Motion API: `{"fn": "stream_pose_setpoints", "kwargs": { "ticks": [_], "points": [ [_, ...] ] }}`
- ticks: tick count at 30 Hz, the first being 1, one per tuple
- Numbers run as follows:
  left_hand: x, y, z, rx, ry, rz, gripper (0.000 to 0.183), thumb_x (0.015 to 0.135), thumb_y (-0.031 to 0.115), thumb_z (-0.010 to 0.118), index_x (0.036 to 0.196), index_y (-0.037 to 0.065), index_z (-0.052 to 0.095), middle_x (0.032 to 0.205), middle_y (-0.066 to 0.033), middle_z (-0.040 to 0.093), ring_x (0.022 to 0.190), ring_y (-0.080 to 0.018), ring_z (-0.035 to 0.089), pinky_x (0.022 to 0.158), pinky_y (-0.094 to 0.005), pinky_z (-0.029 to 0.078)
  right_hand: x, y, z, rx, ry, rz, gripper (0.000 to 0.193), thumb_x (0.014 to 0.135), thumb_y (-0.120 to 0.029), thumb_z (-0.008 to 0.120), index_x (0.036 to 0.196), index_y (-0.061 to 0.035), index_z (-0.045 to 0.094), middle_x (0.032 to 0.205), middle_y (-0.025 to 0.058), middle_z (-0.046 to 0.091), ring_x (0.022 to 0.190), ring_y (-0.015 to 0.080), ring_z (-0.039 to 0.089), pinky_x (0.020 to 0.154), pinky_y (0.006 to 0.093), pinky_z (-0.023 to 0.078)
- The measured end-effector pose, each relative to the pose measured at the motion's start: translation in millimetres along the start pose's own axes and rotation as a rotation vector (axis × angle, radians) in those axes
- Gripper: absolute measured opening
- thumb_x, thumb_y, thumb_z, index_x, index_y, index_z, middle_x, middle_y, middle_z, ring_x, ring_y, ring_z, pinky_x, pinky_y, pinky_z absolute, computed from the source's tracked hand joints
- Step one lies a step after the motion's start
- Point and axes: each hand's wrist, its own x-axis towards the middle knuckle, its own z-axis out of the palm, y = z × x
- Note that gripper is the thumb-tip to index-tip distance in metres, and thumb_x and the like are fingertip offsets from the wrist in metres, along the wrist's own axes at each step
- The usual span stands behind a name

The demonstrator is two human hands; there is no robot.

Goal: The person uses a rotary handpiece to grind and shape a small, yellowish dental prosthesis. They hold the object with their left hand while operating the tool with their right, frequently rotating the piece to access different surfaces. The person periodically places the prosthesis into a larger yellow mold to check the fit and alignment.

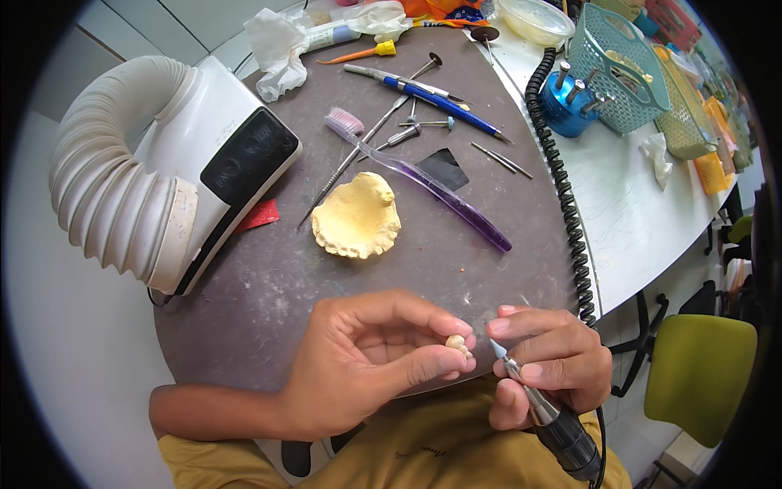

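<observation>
Between the thumb and fingertips of my left hand (371,354) is a small cream-coloured dental crown piece (459,345) with several tooth shapes. My right hand (562,359) grips a dental handpiece (562,436) with a black body and silver neck. A pale blue pointed polishing tip (497,349) sits at its end, a short gap from the crown piece. Farther off on the grey-brown work surface lies a yellow plaster dental cast (356,220). Beside the cast is a toothbrush (444,191) with a clear purple handle and pink bristles.
A white suction unit (220,155) with a ribbed hose (106,163) stands at left. Metal tools and a blue pen-like tool (444,102) lie at the back. A black coiled cord (562,175) runs along the right, near a blue bur holder (568,106) and a teal basket (623,69).
</observation>
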Motion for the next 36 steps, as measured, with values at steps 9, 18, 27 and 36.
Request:
{"fn": "stream_pose_setpoints", "kwargs": {
  "ticks": [9,18,27,36],
  "points": [
    [-0.1,-3.5,1.1,-0.026,-0.02,0.057,0.019,0.086,-0.011,0.064,0.105,-0.007,0.062,0.103,-0.0204,0.065,0.094,-0.0239,0.07,0.084,-0.0322,0.06,2.0,-0.3,5.2,-0.04,-0.016,-0.053,0.03,0.074,-0.005,0.082,0.093,-0.0032,0.059,0.076,0.01,0.066,0.082,0.031,0.072,0.075,0.0429,0.062],
    [1.8,-6.2,0.8,-0.034,-0.037,0.128,0.017,0.088,-0.01,0.062,0.105,-0.006,0.063,0.106,-0.0202,0.063,0.095,-0.0219,0.068,0.086,-0.0318,0.058,6.8,-2.3,3.4,-0.073,-0.031,-0.052,0.025,0.077,-0.006,0.08,0.091,-0.002,0.06,0.074,0.0096,0.065,0.082,0.0322,0.072,0.074,0.0436,0.063],
    [4.1,-13.3,-5.9,0.001,-0.093,0.221,0.02,0.086,-0.009,0.067,0.105,-0.006,0.067,0.108,-0.016,0.064,0.101,-0.0193,0.067,0.09,-0.0292,0.057,6.8,-2.7,6.5,-0.042,-0.025,-0.036,0.023,0.076,-0.004,0.08,0.089,-0.0013,0.061,0.073,0.0097,0.065,0.082,0.0324,0.073,0.076,0.0439,0.062],
    [2.4,-10.7,-1.4,0.064,-0.02,0.216,0.016,0.083,-0.009,0.069,0.099,-0.003,0.068,0.102,-0.0165,0.064,0.094,-0.0193,0.067,0.086,-0.0304,0.057,8.7,-3.8,6.2,-0.067,-0.05,-0.05,0.023,0.074,-0.003,0.08,0.089,-0.0011,0.063,0.075,0.0102,0.066,0.084,0.0315,0.072,0.077,0.0437,0.062]
  ]
}}
